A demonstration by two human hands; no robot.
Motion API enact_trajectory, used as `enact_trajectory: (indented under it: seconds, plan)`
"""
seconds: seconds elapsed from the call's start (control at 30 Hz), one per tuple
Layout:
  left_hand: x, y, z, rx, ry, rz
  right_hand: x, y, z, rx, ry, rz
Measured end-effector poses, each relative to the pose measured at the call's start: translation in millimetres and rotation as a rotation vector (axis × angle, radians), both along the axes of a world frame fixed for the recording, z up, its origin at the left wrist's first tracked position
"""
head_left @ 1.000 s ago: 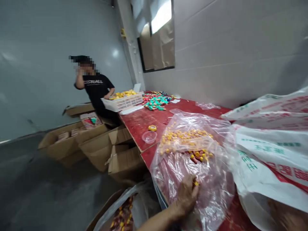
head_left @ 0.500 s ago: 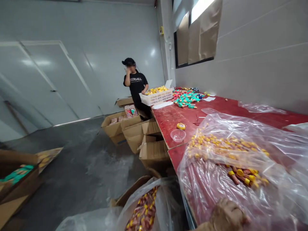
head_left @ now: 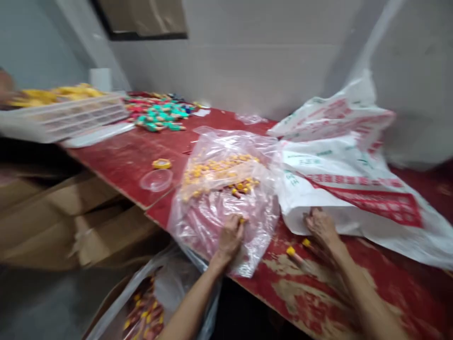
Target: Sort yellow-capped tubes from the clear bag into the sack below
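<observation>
My left hand (head_left: 231, 236) is over the near part of a clear plastic bag (head_left: 208, 226), its fingers closed on a small piece with a yellow cap (head_left: 241, 220). Farther up, the bag holds many brownish pieces with yellow caps (head_left: 239, 186). My right hand (head_left: 320, 226) is at the mouth of a white printed sack (head_left: 318, 165), its fingers curled together. Blur hides what it holds, if anything. Two more yellow-capped pieces, one of them a capped stick (head_left: 290, 251), lie on the red table (head_left: 300, 283) beside my right forearm.
Left of the bag are a clear round lid or dish (head_left: 156, 181) and a yellow roll (head_left: 162, 164). Green and red pieces (head_left: 163, 113) lie farther back, near a white crate (head_left: 71, 115) of yellow items. Cardboard boxes (head_left: 88, 222) and a filled plastic bag (head_left: 145, 307) stand below the table edge.
My view has swung right and down. Both hands and the white sack now show, where earlier only one hand was visible on the plastic. The co-worker is now almost out of view at the left.
</observation>
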State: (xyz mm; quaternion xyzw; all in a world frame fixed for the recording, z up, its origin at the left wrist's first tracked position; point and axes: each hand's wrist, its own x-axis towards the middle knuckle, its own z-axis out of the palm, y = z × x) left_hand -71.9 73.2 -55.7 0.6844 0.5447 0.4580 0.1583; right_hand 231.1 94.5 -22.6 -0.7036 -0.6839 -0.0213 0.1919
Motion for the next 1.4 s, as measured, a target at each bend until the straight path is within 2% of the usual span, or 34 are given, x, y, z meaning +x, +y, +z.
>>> enact_trajectory:
  seconds: [0.07, 0.13, 0.2, 0.27, 0.33, 0.4, 0.5, 0.63, 0.73, 0.83, 1.03, 1.13, 1.23, 1.3, 1.4]
  plan:
    - [-1.6, 3.8, -0.5, -0.003, -0.047, 0.04, 11.6, -39.4, 2.4, -0.01, 0.216, -0.063]
    - [-4.4, 1.7, 5.0, 0.008, -0.072, 0.09, 4.9, -72.3, 3.1, 0.011, 0.605, -0.054]
    - [-6.0, -5.6, 16.5, 0.061, -0.074, 0.134, -9.5, -98.3, 3.4, 0.041, 0.972, -0.018]
    - [-3.1, -18.1, 31.3, 0.122, -0.074, 0.142, -24.1, -116.9, 3.5, 0.068, 1.224, 0.025]
    - [6.0, -35.8, 45.1, 0.107, -0.116, 0.068, -36.2, -128.7, 3.0, 0.105, 1.408, 0.05]
    - [20.2, -56.6, 54.0, -0.025, -0.227, -0.074, -46.3, -135.6, 1.9, 0.147, 1.556, 0.063]
    - [43.6, -84.3, 56.6, -0.261, -0.411, -0.256, -59.2, -143.3, 3.0, 0.157, 1.66, 0.088]
    - [65.2, -104.3, 53.9, -0.377, -0.517, -0.345, -69.1, -155.4, 13.4, -0.008, 1.536, 0.204]
    - [73.7, -112.1, 53.4, -0.422, -0.576, -0.342, -70.8, -162.4, 16.0, -0.087, 1.351, 0.228]
    - [78.6, -120.1, 50.1, -0.469, -0.594, -0.285, -72.4, -165.6, 7.2, -0.045, 1.171, 0.215]
    - [81.4, -129.7, 34.8, -0.499, -0.57, -0.288, -88.9, -169.0, -13.6, 0.066, 0.974, 0.21]
    - [77.9, -125.1, 32.8, -0.477, -0.512, -0.299, -97.0, -167.5, -19.9, 0.095, 0.883, 0.21]
    - [68.6, -113.1, 36.3, -0.393, -0.359, -0.345, -98.3, -161.1, -26.8, 0.17, 0.65, 0.251]
    - [57.9, -99.7, 39.0, -0.26, -0.238, -0.256, -96.0, -154.5, -31.8, 0.252, 0.405, 0.246]
    - [34.9, -67.6, 40.4, -0.066, -0.043, 0.051, -92.0, -145.9, -38.9, 0.321, 0.095, 0.205]
